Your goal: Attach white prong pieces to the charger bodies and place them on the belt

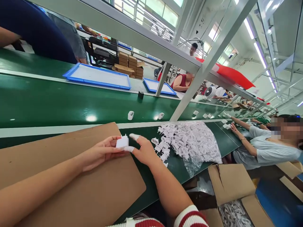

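A small white plug charger (122, 142) with pins at its top is held up over the brown cardboard sheet (94, 189). My left hand (106, 149) pinches it from the left between thumb and fingers. On the right side, my right hand (143, 149) reaches around its end; the thumb touches the lower corner and the forefinger lies close to the upper one. White covers wrap the tips of those two fingers. Loose white plug pieces (163, 146) lie right of my right hand, spilling from a clear plastic bag (196, 142) full of them.
Beyond the cardboard runs a green conveyor belt (59, 101) carrying several white chargers (130, 115) and a black one (140, 95). Blue-rimmed trays (97, 75) stand behind it. A slanted metal post (189, 91) rises ahead. A co-worker (267, 145) sits right, near open cardboard boxes (232, 183).
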Demonstrator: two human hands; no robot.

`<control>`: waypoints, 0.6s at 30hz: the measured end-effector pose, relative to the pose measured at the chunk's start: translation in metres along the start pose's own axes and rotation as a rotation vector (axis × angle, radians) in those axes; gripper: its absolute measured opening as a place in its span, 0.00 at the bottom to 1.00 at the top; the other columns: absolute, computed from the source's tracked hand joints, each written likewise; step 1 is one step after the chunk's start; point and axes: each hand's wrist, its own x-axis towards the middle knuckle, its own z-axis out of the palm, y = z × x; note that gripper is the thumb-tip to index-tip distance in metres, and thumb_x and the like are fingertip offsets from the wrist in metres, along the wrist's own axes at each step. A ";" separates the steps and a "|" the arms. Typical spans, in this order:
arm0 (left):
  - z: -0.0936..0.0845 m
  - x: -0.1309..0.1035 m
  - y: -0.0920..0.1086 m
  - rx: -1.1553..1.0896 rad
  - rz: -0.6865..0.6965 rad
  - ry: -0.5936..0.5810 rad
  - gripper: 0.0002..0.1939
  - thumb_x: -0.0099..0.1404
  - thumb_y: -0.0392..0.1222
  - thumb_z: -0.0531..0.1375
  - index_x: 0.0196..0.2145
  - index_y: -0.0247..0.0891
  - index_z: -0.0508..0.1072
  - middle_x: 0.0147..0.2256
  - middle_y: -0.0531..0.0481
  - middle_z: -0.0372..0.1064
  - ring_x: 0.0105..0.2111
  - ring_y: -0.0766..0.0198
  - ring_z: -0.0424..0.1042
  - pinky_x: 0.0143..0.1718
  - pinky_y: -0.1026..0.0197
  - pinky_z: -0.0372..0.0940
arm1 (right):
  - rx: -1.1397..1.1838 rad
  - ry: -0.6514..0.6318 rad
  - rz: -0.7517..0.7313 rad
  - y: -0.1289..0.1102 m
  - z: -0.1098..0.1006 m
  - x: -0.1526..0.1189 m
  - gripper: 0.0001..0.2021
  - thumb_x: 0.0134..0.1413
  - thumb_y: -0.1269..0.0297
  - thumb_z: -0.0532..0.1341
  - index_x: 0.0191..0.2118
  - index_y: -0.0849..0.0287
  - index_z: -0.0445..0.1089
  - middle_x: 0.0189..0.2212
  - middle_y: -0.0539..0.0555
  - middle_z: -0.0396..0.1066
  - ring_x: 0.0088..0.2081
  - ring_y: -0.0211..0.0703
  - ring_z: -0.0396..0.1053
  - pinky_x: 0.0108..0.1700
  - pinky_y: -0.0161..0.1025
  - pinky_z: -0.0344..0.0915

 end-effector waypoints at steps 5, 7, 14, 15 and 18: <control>-0.022 0.028 0.036 0.152 0.103 0.290 0.29 0.57 0.38 0.72 0.50 0.42 0.61 0.47 0.44 0.76 0.46 0.52 0.80 0.53 0.50 0.74 | -0.536 0.096 0.406 0.007 -0.035 0.001 0.25 0.62 0.58 0.65 0.62 0.61 0.69 0.59 0.70 0.68 0.60 0.67 0.65 0.59 0.59 0.62; -0.039 0.046 0.048 0.321 0.187 0.487 0.18 0.66 0.38 0.65 0.49 0.39 0.62 0.46 0.44 0.74 0.45 0.54 0.78 0.53 0.48 0.72 | -0.624 0.044 0.550 0.012 -0.041 0.003 0.19 0.58 0.64 0.67 0.54 0.62 0.74 0.54 0.71 0.72 0.57 0.70 0.67 0.57 0.61 0.60; -0.089 0.095 0.072 0.749 0.325 0.867 0.05 0.68 0.36 0.62 0.41 0.36 0.70 0.47 0.46 0.69 0.52 0.51 0.68 0.57 0.43 0.63 | -0.466 0.080 0.492 0.015 -0.035 0.007 0.13 0.52 0.77 0.62 0.45 0.59 0.71 0.51 0.65 0.71 0.52 0.58 0.71 0.53 0.51 0.63; -0.093 0.098 0.073 0.771 0.313 0.882 0.03 0.67 0.36 0.63 0.38 0.36 0.71 0.43 0.47 0.69 0.50 0.50 0.69 0.54 0.44 0.64 | -0.413 0.096 0.471 0.015 -0.035 0.007 0.14 0.54 0.74 0.62 0.47 0.59 0.70 0.53 0.64 0.70 0.50 0.55 0.72 0.52 0.49 0.64; -0.097 0.103 0.072 0.821 0.285 0.963 0.06 0.61 0.33 0.64 0.31 0.35 0.69 0.40 0.47 0.69 0.54 0.44 0.66 0.55 0.42 0.59 | -0.224 0.123 0.432 0.015 -0.033 0.008 0.13 0.58 0.67 0.61 0.49 0.56 0.67 0.51 0.59 0.72 0.45 0.47 0.75 0.46 0.43 0.69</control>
